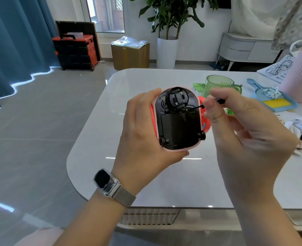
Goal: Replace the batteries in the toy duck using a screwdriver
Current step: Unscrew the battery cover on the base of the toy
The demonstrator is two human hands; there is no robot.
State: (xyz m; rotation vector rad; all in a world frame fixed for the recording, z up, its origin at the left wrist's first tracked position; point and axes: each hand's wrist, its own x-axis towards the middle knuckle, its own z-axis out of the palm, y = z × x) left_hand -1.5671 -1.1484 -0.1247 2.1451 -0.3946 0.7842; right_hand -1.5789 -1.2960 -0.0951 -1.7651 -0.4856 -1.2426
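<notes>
Toy duck [177,119] gripped underside-up in left hand [143,132], screwdriver [196,107] pinched by right hand [244,128], both held above bare bench [97,121] corner

Overall: bright, even daylight.
Source: window [105,14] at the far wall.
Glare: white streaks on table [146,174] below the held toy; bright strip along curtain [13,50] hem.
Blur: right hand [249,132] soft, smeared.
Distortion: wide-angle bowing at the edges.
Shadows: faint, diffuse.
</notes>
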